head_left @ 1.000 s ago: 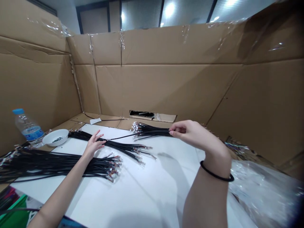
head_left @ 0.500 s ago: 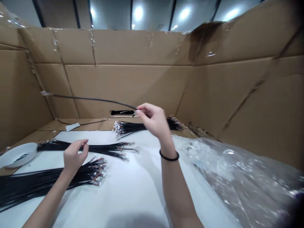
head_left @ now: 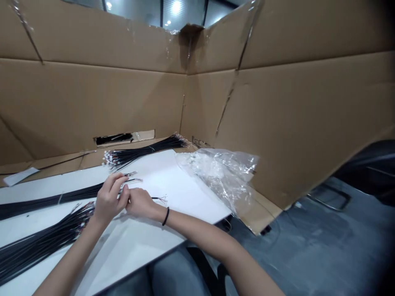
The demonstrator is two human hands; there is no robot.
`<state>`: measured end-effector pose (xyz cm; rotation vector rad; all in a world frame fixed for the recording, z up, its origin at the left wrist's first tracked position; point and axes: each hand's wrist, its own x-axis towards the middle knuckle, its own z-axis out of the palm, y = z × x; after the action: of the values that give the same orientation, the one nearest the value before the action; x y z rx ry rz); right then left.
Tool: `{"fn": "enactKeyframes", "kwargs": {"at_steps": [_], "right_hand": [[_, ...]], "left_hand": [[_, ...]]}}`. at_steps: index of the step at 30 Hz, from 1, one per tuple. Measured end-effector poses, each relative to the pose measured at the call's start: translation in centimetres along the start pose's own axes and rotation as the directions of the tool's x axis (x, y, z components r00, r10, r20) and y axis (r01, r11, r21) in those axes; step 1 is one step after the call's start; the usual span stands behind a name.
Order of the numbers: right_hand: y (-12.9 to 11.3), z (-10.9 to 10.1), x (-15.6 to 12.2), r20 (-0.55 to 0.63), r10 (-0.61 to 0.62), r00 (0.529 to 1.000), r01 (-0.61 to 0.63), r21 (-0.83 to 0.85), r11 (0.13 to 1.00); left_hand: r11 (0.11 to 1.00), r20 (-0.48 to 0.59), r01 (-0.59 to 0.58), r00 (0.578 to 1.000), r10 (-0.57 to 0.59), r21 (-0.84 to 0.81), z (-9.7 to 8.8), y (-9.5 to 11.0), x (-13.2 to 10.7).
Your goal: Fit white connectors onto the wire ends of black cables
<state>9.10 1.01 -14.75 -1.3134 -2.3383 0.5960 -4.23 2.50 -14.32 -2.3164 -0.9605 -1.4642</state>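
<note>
My left hand (head_left: 109,196) and my right hand (head_left: 141,202) meet over the white board, fingertips close together. My right hand is closed around a black cable (head_left: 158,198), whose end with thin bare red wires sticks out to its right. The fingers of my left hand are pinched, and what they hold is hidden. Behind my left hand lies a tied bundle of black cables (head_left: 74,195). Nearer to me, left of that forearm, a thicker bundle of black cables (head_left: 40,244) with connectors at its tips rests on the board.
A further cable bundle (head_left: 145,150) with white connectors lies along the back. Clear plastic wrap (head_left: 220,172) covers the board's right corner. Cardboard walls (head_left: 123,98) enclose the back and right. A white tag (head_left: 21,176) lies at the left, and grey floor (head_left: 324,246) shows at the right.
My view has swung to the right. My right hand has come down from its raised position with the cable and is now beside my left hand. The white bowl has left the view.
</note>
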Motion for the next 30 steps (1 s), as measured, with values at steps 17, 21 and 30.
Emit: {"fn": "enactKeyframes", "kwargs": {"at_steps": [17,21,30], "right_hand": [[8.4,-12.2,-23.1,-0.759,0.273,0.591,-0.439,-0.018,0.898],[13.5,-13.6,-27.3,-0.775,0.447,0.448,-0.631,0.08,0.772],[19.1,-15.3,-21.5,-0.564,0.488,0.666,-0.536,0.092,0.839]], "left_hand": [[0.993,0.518,0.111,0.852,-0.074,-0.041,3.9,1.7,-3.8],[0.995,0.555,0.092,0.83,-0.058,-0.035,4.5,1.9,-4.0],[0.994,0.618,0.068,0.786,0.001,-0.088,4.7,3.1,-3.7]]}}
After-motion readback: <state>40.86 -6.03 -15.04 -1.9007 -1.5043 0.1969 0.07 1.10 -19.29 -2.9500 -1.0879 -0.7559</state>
